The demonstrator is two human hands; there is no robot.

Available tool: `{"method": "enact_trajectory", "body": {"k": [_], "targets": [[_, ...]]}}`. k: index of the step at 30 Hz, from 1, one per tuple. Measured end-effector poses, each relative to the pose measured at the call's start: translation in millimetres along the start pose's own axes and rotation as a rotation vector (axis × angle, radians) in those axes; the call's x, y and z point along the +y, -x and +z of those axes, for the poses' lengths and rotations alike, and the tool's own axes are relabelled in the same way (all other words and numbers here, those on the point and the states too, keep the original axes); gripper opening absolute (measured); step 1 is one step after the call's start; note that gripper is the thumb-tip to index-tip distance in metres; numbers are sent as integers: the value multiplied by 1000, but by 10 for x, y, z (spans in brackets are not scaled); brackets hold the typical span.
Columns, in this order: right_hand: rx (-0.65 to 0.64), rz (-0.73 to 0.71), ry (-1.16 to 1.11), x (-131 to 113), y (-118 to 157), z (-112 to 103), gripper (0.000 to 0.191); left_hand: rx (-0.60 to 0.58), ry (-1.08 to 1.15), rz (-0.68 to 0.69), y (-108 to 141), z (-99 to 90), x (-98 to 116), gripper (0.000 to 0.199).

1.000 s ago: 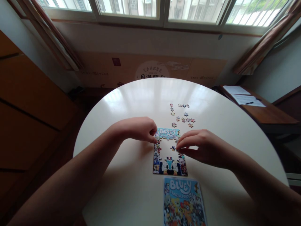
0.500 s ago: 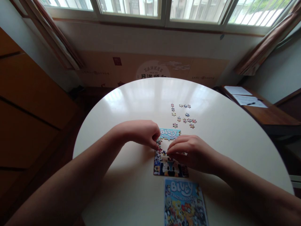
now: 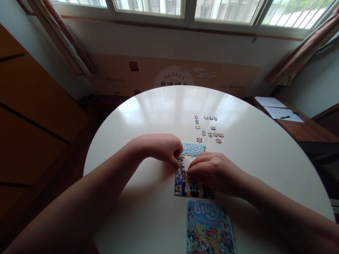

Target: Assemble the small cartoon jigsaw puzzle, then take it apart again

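White table: broad to the left, curved rim well apart from the work. Left hand: fingers curled, thumb at the left border of one jigsaw puzzle; whether it grips, cannot tell. Puzzle lies flat, well in from the rim; long axis runs away from the person, title end toward the window. White gap inside, below the title (the right hand hides part). One small piece inside the left border, at the right fingertips; pinched or merely touched, cannot tell. Hands near each other, apart. Thirteen loose pieces beyond the puzzle. One picture sheet nearer, title likewise windowward, just beside the puzzle's near edge.
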State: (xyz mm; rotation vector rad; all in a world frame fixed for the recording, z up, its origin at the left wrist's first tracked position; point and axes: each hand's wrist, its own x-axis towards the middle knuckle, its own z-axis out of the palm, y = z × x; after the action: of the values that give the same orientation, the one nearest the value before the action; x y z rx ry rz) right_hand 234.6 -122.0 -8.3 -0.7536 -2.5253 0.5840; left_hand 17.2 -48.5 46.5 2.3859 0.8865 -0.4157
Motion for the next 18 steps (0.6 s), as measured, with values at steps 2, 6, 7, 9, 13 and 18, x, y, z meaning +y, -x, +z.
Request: {"method": "enact_trajectory", "body": {"k": [2, 6, 7, 9, 13, 18], "targets": [[2, 2, -6, 2, 5, 5, 16, 0, 4, 5, -2, 0, -1, 21], [-1, 8, 0, 11, 12, 11, 16, -1, 21, 0, 1, -2, -1, 22], [1, 4, 2, 13, 12, 11, 16, 1, 24, -5, 2, -1, -1, 22], [3, -3, 8, 13, 8, 13, 16, 7, 29, -11, 3, 2, -3, 22], [8, -2, 3, 12, 9, 14, 17, -2, 20, -1, 3, 6, -10, 22], [57, 12, -19, 59, 81, -125, 14, -7, 31, -13, 22, -18, -6, 26]]}}
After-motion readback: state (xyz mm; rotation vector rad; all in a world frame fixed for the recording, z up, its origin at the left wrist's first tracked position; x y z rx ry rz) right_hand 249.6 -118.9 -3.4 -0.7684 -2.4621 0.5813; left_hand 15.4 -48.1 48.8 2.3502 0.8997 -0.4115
